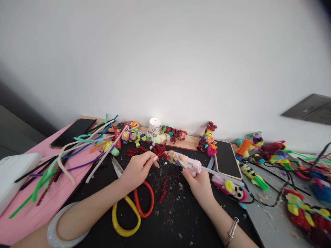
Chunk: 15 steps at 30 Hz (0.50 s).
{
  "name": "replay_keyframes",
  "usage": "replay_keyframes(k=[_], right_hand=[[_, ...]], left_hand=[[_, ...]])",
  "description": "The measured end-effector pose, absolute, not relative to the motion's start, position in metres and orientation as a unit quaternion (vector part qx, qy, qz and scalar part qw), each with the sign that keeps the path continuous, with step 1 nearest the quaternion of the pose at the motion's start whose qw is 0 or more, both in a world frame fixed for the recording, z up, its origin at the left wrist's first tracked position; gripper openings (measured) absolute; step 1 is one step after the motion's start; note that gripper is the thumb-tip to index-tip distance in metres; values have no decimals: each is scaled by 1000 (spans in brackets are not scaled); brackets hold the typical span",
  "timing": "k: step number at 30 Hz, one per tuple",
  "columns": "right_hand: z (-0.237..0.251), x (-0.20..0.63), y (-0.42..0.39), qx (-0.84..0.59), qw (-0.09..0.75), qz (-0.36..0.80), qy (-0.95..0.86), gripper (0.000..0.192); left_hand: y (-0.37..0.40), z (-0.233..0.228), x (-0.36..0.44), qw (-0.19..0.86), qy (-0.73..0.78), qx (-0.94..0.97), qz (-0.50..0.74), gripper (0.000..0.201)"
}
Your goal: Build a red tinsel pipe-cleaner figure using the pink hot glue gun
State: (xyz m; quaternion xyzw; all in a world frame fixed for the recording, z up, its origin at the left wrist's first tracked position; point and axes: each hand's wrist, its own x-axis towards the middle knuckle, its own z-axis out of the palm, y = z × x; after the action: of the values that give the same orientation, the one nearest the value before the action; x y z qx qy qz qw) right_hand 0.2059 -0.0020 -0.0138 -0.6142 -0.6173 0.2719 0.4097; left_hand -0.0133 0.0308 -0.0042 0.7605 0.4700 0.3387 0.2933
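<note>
Over the black mat (186, 222), the right hand (200, 184) grips a pale pink glue gun (191, 164), its front crusted in mottled colours. The left hand (138, 167) bunches its fingertips beside shiny red tinsel (159, 150); whether it holds any, I cannot tell. Scissors (126, 216) lie beneath that wrist.

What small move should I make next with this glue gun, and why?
Perhaps ease your left hand slightly away before squeezing: your right hand grips the glue gun, its front end points toward the red tinsel, and your left fingertips sit close to that end.
</note>
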Motion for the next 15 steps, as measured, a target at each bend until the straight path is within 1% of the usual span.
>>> replay_keyframes(k=[7,15], right_hand=[[-12,206,-3,-627,399,280,-607,22],[-18,207,-2,-620,422,285,-596,22]], left_hand=[[31,-5,-14,293,471,760,338,27],[32,-5,-13,299,478,753,339,27]])
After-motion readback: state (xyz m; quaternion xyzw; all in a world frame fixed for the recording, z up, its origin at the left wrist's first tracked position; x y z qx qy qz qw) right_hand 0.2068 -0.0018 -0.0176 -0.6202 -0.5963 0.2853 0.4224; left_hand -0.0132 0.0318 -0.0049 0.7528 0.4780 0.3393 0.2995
